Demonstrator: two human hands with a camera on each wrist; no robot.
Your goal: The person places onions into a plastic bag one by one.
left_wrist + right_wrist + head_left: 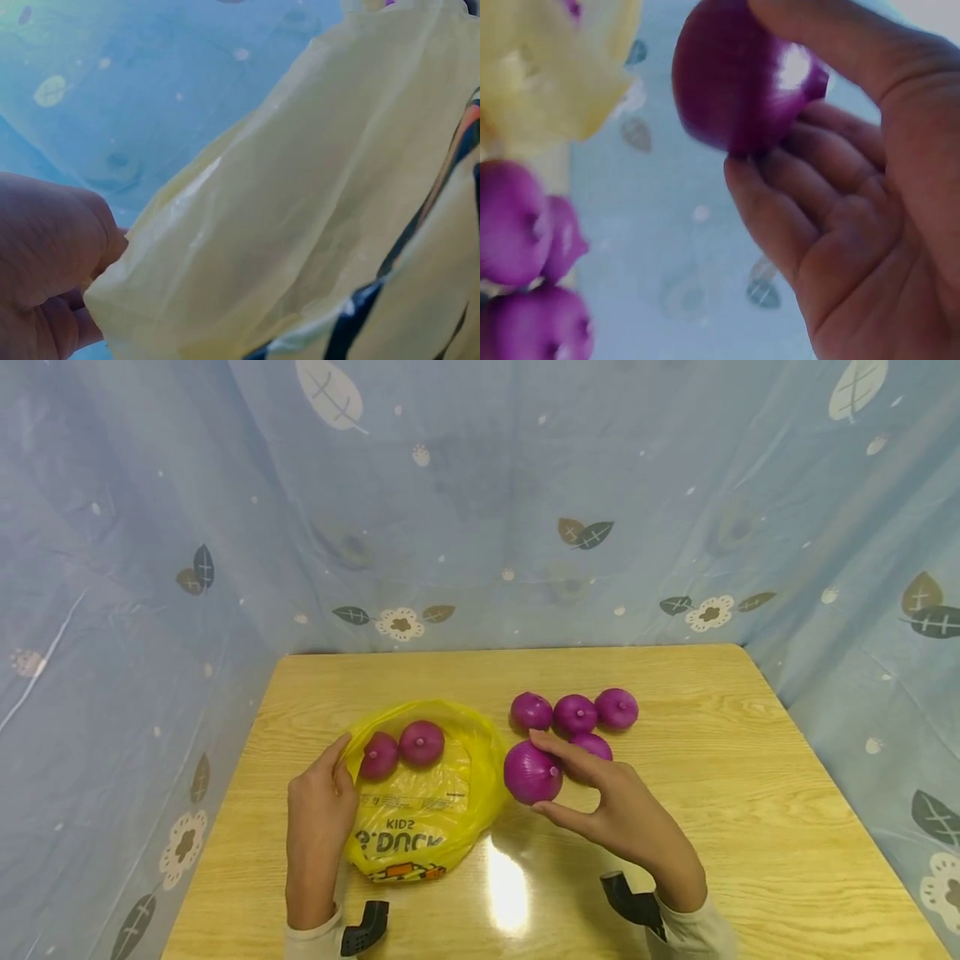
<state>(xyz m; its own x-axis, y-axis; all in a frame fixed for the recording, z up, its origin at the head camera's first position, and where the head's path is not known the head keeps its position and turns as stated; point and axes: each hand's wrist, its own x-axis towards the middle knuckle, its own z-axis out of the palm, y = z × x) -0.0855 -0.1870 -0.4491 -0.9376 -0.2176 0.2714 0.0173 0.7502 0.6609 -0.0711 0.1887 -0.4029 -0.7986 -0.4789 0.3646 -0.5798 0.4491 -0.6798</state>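
A yellow plastic bag [480, 827] with dark lettering lies on the table, its mouth spread wide. Two purple onions [422, 744] rest inside it. My left hand [321, 814] pinches the bag's left rim; in the left wrist view the bag's pale side [247, 247] spreads out from the fingers. Between thumb and fingers, my right hand [626, 806] holds another purple onion [532, 772] just right of the bag's rim. The right wrist view shows that onion [739, 79] gripped at the fingertips. Behind this hand sit several more onions [575, 715], one partly hidden by the fingers.
The wooden table [750, 793] has its far edge against a light blue patterned curtain [480, 527], which also hangs on both sides. Black wrist mounts [630, 902] stick out from both sleeves. A bright reflection shines on the tabletop between the arms.
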